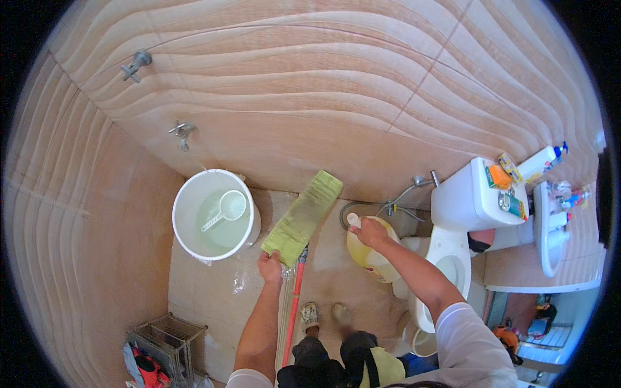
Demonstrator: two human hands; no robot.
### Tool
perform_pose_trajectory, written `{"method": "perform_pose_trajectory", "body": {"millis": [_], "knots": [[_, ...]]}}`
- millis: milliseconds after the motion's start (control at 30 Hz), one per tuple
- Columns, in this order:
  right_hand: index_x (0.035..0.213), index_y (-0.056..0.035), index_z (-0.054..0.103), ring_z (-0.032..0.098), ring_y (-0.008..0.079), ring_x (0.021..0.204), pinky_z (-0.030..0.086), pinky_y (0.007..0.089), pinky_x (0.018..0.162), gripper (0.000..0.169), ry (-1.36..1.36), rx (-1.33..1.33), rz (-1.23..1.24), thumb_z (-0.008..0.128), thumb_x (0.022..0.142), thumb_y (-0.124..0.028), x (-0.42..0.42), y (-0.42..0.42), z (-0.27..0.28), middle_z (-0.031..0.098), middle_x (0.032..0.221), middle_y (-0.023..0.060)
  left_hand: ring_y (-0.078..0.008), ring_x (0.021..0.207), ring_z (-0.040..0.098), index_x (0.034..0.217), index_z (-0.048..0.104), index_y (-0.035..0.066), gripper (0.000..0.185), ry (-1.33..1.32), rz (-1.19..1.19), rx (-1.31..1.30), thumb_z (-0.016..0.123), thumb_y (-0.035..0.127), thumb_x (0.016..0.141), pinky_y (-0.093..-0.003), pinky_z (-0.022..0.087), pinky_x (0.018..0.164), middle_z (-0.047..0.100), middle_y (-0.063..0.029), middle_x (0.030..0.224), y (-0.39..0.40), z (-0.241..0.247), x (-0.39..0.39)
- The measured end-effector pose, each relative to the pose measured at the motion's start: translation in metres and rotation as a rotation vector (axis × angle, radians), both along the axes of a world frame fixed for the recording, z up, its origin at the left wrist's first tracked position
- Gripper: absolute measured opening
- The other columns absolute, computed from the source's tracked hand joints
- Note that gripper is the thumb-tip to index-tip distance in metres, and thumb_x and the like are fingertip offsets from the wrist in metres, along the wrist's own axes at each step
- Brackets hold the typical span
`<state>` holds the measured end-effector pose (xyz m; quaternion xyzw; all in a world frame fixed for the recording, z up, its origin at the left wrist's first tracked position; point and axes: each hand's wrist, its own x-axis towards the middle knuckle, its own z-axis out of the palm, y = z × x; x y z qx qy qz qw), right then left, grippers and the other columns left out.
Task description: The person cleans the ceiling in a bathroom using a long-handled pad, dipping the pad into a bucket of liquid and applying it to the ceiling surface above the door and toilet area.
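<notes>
My left hand (270, 267) grips the lower corner of a long, flat green cloth (303, 218), perhaps a mop pad, with a darker stained patch across its middle. The cloth slants up towards the wall. My right hand (372, 233) is closed around the handle of a large plastic jug (383, 264) of yellow liquid with a white cap (353, 220). Whether the jug rests on the floor cannot be told. A red pole (294, 300) runs from the cloth's lower end back towards me, beside pale strands.
A white bucket (180, 237) of water holds a floating white dipper (228, 208) under a wall tap (182, 131). To the right are a toilet (449, 242), a hose (345, 208) and a washbasin (543, 242). A wire rack (170, 334) stands at lower left.
</notes>
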<state>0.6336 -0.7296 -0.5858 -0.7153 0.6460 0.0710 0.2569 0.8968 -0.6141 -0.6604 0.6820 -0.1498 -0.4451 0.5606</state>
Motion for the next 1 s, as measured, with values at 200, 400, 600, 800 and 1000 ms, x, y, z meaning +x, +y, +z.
{"method": "perform_pose_trajectory", "body": {"millis": [200,400,600,800,1000], "knots": [[0.089,0.0010,0.060,0.059,0.0361,0.088,0.046,0.0450,0.075,0.043,0.030,0.073,0.082,0.058,0.079,-0.040,0.049,-0.030,0.022,0.061,0.090,0.0214,-0.0130,0.078,0.056,0.098,0.058,-0.001,0.018,0.062,0.033,0.013,0.053,0.000,0.081,-0.0261,0.043,0.071,0.062,-0.0051,0.091,0.009,0.001,0.000],[0.094,0.0008,0.059,0.059,0.0351,0.090,0.046,0.0433,0.077,0.044,0.075,0.141,0.168,0.060,0.078,-0.040,0.080,-0.045,-0.001,0.061,0.094,0.0211,-0.0134,0.077,0.056,0.097,0.059,-0.002,0.017,0.121,0.081,0.008,0.054,0.002,0.081,-0.0262,0.043,0.071,0.062,-0.0056,0.090,0.013,-0.010,0.005],[0.100,0.0003,0.057,0.057,0.0333,0.095,0.045,0.0432,0.079,0.048,0.103,0.121,0.164,0.062,0.076,-0.041,0.094,-0.059,-0.047,0.059,0.101,0.0200,-0.0134,0.078,0.056,0.099,0.060,-0.002,0.019,0.133,0.161,-0.032,0.055,0.003,0.081,-0.0258,0.042,0.072,0.062,-0.0064,0.090,0.008,0.003,0.016],[0.103,-0.0025,0.058,0.056,0.0319,0.099,0.045,0.0422,0.082,0.044,0.118,0.270,0.174,0.063,0.076,-0.037,0.124,-0.069,-0.044,0.059,0.106,0.0173,-0.0142,0.079,0.057,0.100,0.059,-0.003,0.020,0.075,0.172,-0.003,0.054,0.004,0.082,-0.0263,0.043,0.074,0.062,-0.0071,0.090,0.010,0.004,0.033],[0.098,-0.0050,0.060,0.058,0.0317,0.094,0.046,0.0425,0.078,0.039,0.104,0.170,0.294,0.064,0.074,-0.035,0.151,-0.053,-0.043,0.061,0.100,0.0167,-0.0146,0.080,0.057,0.101,0.059,-0.003,0.021,0.016,0.142,0.049,0.054,0.003,0.082,-0.0271,0.043,0.074,0.063,-0.0075,0.091,0.007,-0.005,0.047]]}}
